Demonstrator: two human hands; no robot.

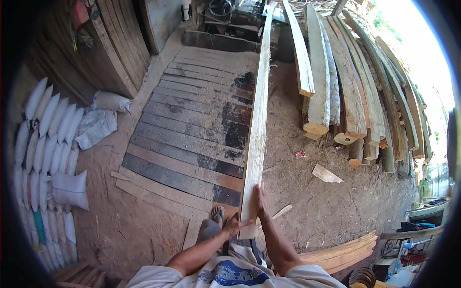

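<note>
A long pale wooden plank (258,127) stretches away from my body toward the machinery at the far end. Near the plank's close end, my left hand (237,224) grips its left edge, with the thumb over the top face. My right hand (260,201) is a little farther up, closed on the right edge. The fingers under the plank are hidden. The near end of the plank sits just in front of my waist. Its far end reaches over the dark machinery (225,42), and I cannot tell what it rests on there.
Stacked timbers (348,81) lie at the right, with another pale board (300,53) beside the plank. A slatted wooden platform (187,120) covers the floor at left. Filled white sacks (50,144) are piled at far left. Cut boards (343,254) lie near my right side.
</note>
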